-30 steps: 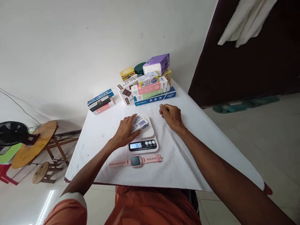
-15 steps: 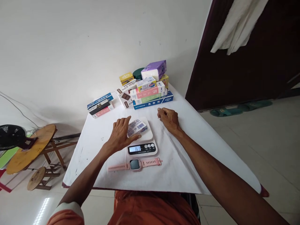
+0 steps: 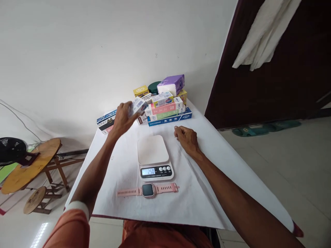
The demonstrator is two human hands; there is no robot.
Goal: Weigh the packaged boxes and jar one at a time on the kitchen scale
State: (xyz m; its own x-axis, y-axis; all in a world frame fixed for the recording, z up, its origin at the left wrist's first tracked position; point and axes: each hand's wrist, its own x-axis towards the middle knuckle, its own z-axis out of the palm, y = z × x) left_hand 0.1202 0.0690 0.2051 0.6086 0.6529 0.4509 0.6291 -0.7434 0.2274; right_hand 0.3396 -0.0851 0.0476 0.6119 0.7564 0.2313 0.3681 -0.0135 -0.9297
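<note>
My left hand [image 3: 123, 119] is raised over the far left of the table, its fingers closed round a small white box with a barcode [image 3: 138, 105]. The box hangs in the air between the scale and the small stack of flat boxes [image 3: 106, 121]. The white kitchen scale [image 3: 154, 157] stands in the middle with a bare platform, and its display reads 250. My right hand [image 3: 186, 137] rests on the white table [image 3: 207, 186] to the right of the scale, curled into a loose fist with nothing visible in it. A pink smartwatch [image 3: 148, 189] lies flat in front of the scale.
A pile of colourful boxes [image 3: 165, 106] topped by a purple tissue pack [image 3: 172, 84] sits at the far edge by the wall. Left of the table stand a round wooden table [image 3: 28, 165], a stool [image 3: 34, 199] and a black fan [image 3: 11, 151]. Green slippers [image 3: 248, 131] lie by the dark door.
My left hand closed on the barcode box, lifted it off the scale and carried it up to the far left. The scale's reading dropped from 363 to 250. The right hand stayed put.
</note>
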